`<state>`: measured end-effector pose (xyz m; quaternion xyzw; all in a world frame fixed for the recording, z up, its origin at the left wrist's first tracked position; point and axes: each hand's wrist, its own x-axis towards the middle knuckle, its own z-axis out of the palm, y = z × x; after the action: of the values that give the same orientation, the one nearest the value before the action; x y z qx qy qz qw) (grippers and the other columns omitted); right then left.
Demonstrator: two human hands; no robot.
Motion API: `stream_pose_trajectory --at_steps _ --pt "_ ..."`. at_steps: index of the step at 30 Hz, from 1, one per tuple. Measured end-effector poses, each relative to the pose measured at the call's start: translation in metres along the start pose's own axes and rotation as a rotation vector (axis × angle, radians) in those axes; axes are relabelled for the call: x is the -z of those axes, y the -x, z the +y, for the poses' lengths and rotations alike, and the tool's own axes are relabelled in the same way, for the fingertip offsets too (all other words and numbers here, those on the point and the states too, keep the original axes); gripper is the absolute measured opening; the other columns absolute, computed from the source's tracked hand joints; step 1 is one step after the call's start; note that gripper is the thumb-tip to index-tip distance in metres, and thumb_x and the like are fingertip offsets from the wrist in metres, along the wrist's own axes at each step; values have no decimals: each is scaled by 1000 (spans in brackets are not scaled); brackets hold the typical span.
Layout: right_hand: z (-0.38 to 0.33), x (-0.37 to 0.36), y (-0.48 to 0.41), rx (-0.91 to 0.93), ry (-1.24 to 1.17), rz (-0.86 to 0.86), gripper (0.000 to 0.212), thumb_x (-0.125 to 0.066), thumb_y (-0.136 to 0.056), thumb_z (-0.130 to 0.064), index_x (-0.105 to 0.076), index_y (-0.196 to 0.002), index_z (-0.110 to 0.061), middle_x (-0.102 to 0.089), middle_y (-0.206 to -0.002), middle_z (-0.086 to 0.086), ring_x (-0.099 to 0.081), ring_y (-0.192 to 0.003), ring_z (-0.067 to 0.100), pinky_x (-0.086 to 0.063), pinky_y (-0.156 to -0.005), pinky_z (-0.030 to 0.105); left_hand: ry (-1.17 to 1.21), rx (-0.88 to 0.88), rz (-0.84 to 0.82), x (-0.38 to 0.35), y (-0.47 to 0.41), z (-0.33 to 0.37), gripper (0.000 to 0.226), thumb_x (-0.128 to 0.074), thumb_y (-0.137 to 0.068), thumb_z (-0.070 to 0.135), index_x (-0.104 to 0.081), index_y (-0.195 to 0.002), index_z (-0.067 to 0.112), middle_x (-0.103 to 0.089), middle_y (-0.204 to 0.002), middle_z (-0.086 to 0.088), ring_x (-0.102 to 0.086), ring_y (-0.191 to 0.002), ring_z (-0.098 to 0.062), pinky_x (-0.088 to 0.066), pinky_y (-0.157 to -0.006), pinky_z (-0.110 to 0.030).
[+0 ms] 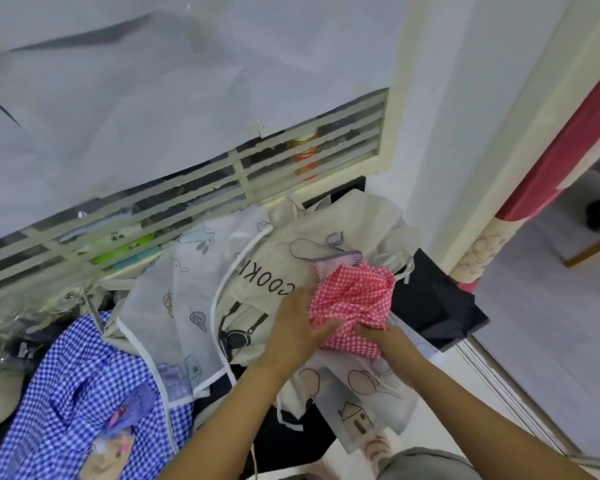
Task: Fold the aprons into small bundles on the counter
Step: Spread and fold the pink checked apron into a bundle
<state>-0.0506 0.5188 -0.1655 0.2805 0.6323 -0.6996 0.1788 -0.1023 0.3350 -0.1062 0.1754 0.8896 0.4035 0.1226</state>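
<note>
left grip (293, 323) flat on, right grip (378, 337) pinching red apron (354, 299) (long axis away).

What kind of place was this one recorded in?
Probably a home, likely a kitchen corner: a red checked apron and others heaped on a dark counter, jars behind a slatted window, and a doorway to another room on the right.
</note>
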Motion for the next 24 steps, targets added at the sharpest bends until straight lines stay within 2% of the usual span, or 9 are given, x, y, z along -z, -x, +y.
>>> stream_pose_trajectory --at_steps 2,5,9,11,13,15,19,22,24 --pt "-1 0 -4 -25 -2 25 69 -72 -82 -25 -38 -140 -9 -53 -131 11 -55 -86 12 -49 -67 17 -167 -112 -221 -3 -6 2 84 -72 -74 54 -33 -142 23 -39 -138 10 -36 -127 -8 -31 -105 -25" --pt "-3 -1 -4 -119 -216 5 59 -67 -80 -10 -39 -132 -5 -58 -113 8 -57 -83 17 -48 -64 26 -275 -86 -417 -11 -20 -3 83 -72 -80 42 -27 -147 25 -33 -150 3 -34 -134 -16 -33 -107 -32" --pt "-4 0 -6 -125 -367 -29 69 -69 -72 -19 -40 -133 -7 -62 -115 12 -60 -100 28 -51 -73 33 -136 73 -434 -19 -45 -15 50 -60 -88 46 -49 -132 24 -53 -135 0 -53 -117 -19 -42 -94 -29" --pt "-4 0 -8 -128 -356 2 67 -69 -75 -27 -42 -132 -7 -63 -113 11 -61 -100 27 -51 -76 33 -93 117 -428 -22 -56 -19 46 -53 -91 50 -53 -128 21 -59 -128 0 -57 -111 -20 -46 -88 -27" --pt "-5 -3 -10 -118 -260 67 54 -65 -85 -31 -43 -129 -7 -62 -105 4 -60 -90 20 -48 -69 26 -82 128 -408 -25 -65 -22 44 -52 -94 45 -55 -128 16 -61 -125 -2 -59 -110 -21 -45 -83 -23" --pt "-6 -6 -14 -99 -147 152 48 -57 -92 -33 -43 -132 -9 -60 -109 4 -57 -86 16 -45 -66 23 -126 154 -389 -30 -73 -24 45 -53 -94 42 -56 -126 11 -63 -124 -5 -59 -112 -23 -45 -86 -26" --pt "-10 -6 -21 -54 64 255 45 -47 -98 -34 -47 -131 -3 -58 -112 10 -56 -100 25 -45 -86 34 -244 211 -366 -42 -83 -28 42 -56 -93 37 -56 -123 7 -63 -122 -9 -59 -111 -26 -45 -91 -34" --pt "-8 -4 -23 101 427 326 36 -50 -98 -27 -51 -124 -3 -60 -119 12 -58 -103 26 -45 -86 29 -278 274 -374 -46 -88 -29 42 -59 -91 36 -56 -124 10 -63 -122 -8 -59 -111 -26 -48 -95 -39" --pt "-6 -4 -23 313 763 452 31 -55 -94 -20 -51 -123 -8 -55 -118 7 -56 -99 22 -46 -81 26 -329 295 -393 -49 -94 -28 43 -60 -90 38 -56 -123 10 -63 -121 -8 -59 -109 -26 -48 -94 -39"
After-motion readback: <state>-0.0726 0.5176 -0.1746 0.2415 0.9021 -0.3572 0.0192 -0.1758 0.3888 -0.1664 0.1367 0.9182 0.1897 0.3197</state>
